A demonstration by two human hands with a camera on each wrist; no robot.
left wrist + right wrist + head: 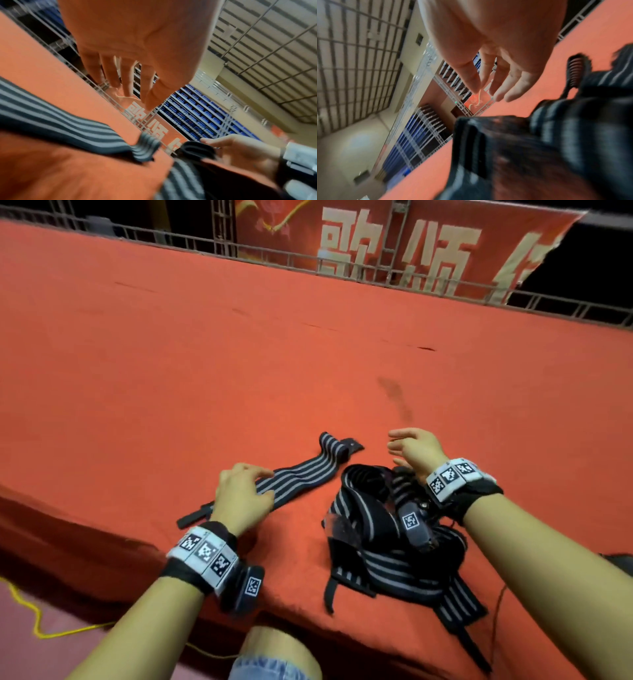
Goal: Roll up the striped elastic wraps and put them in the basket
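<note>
Item 1: laid-out wrap (301, 470). A black strap with grey stripes, stretched flat on the red cloth (171, 354), running from 7 o'clock to 1 o'clock. Its far end is turned over on itself into a small fold. It is probably flattened this way so it can be rolled from one end.

Item 2: heap of wraps (383, 546). Several striped straps lie tangled at 4 o'clock of the laid-out wrap, near the cloth's front edge, with one tail trailing toward 5 o'clock. None is rolled. This looks like the stock waiting its turn.

Item 3: left hand (241, 498). It sits above the near stretch of the laid-out wrap with fingers loosely bent and spread. The left wrist view shows them apart from the fabric, gripping nothing. It seems poised to pin or pick up the strap.

Item 4: right hand (416, 448). It hovers at 12 o'clock of the heap, at 3 o'clock of the folded end. The fingers are relaxed and slightly curved and hold nothing. It is likely placed to reach for the fold.

Item 5: basket. Not in any view.

Item 6: red banner (394, 244) on a metal rail, at 12 o'clock beyond the cloth.
</note>
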